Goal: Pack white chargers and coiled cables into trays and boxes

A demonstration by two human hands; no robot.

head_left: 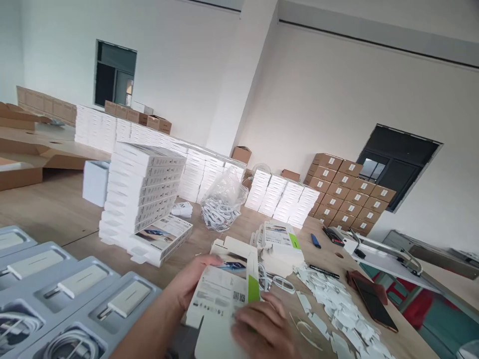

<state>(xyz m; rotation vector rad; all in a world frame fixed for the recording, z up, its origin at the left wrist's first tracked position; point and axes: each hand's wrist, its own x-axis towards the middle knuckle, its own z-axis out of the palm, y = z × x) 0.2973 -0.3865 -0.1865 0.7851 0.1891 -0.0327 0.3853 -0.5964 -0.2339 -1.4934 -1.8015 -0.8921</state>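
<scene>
A white printed carton box (pixel 220 294) with a green stripe, a QR code and a device picture is held low in front of me, its flaps sticking out. My left hand (pixel 194 279) grips its upper left side, thumb over the top. Curled over the right edge and lower front is my right hand (pixel 264 324), slightly blurred. Behind the box stand similar open cartons (pixel 279 244). Coiled white cables (pixel 282 284) lie just right of it. To the left, grey trays (pixel 138 279) hold white chargers (pixel 129 298) and coiled cables (pixel 73 344).
A tall stack of white boxes (pixel 129 189) stands left of centre, beside a plastic bag of cables (pixel 220 209). Small white paper pieces (pixel 344 314), a black pen (pixel 324 271), a blue knife-like tool (pixel 315 241) and a phone (pixel 374 304) lie right. Brown cartons (pixel 340 192) stand behind.
</scene>
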